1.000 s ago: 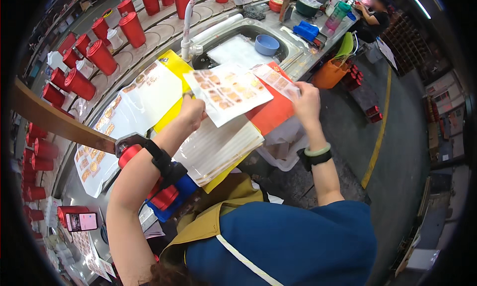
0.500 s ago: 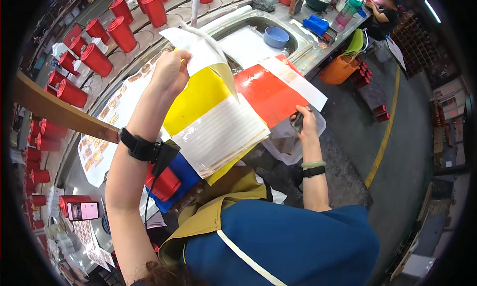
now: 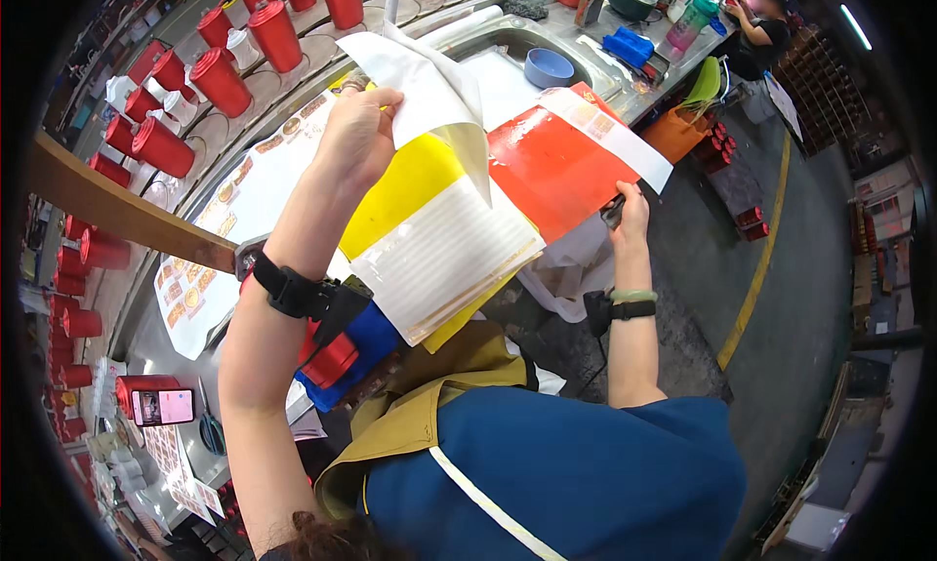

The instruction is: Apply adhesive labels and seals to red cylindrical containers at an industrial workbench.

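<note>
My left hand [image 3: 363,137] is raised at the upper middle, its fingers pinched on a curling white sheet [image 3: 415,88]. Below that sheet are a glossy yellow sheet [image 3: 405,195] and a stack of clear-covered white sheets [image 3: 444,259]. To the right lies a glossy red sheet [image 3: 551,166], with a white printed strip [image 3: 615,137] across its far right side. My right hand [image 3: 632,215] is closed round a small dark object [image 3: 612,211] at the red sheet's near right corner. What kind of object it is, the fingers hide.
Beyond the sheets is a metal sink with a blue bowl [image 3: 549,68]. Red lidded canisters [image 3: 221,83] line a curved track at left. A wooden bar [image 3: 137,210], a phone [image 3: 163,407] and scissors [image 3: 210,429] are on the left. A co-worker [image 3: 766,29] sits far right.
Both hands have shifted right and slightly farther away, carrying the sheets with them. The canisters on the track have moved along to the left. The scissors show more fully now.
</note>
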`<move>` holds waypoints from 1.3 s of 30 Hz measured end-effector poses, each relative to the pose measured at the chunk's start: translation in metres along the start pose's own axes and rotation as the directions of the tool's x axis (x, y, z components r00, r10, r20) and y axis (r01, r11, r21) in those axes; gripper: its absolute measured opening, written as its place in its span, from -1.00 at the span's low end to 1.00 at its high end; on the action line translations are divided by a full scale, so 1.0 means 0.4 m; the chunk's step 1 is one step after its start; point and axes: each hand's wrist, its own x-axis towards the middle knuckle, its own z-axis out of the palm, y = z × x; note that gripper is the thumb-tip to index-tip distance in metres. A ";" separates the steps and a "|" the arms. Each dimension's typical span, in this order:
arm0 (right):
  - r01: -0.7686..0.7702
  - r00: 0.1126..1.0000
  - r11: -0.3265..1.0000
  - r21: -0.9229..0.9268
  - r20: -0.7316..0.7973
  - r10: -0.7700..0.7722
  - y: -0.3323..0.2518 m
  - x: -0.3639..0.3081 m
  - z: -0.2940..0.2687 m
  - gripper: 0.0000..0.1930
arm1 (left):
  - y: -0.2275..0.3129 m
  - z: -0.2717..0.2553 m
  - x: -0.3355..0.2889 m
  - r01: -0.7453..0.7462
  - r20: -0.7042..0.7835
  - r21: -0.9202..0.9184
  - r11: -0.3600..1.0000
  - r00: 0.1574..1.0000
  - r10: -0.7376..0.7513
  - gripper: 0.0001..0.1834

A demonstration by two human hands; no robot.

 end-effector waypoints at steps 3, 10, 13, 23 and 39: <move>-0.024 0.999 0.996 -0.091 -0.029 0.021 0.002 0.017 -0.006 -0.91 | 0.001 0.009 -0.012 0.080 0.121 -0.036 0.996 0.990 -0.075 -0.57; 0.222 0.739 0.625 -0.748 -0.289 -0.609 0.082 -0.047 -0.014 -0.48 | -0.037 0.076 -0.014 0.022 0.107 -0.106 0.994 0.994 -0.010 -0.61; -0.227 0.936 0.836 -0.499 0.125 0.329 -0.010 -0.190 0.130 -0.23 | -0.052 0.085 0.028 0.079 0.325 -0.181 0.980 0.946 -0.016 -0.54; -0.430 0.824 0.894 0.127 0.459 0.331 -0.091 -0.123 0.118 -0.56 | -0.065 0.166 -0.090 0.174 0.324 -0.156 0.972 0.939 -0.116 -0.54; 0.149 0.988 0.263 -0.953 0.136 -0.066 -0.083 -0.090 0.084 -0.37 | -0.222 0.023 -0.162 0.364 0.050 0.362 0.858 0.911 -0.408 -0.34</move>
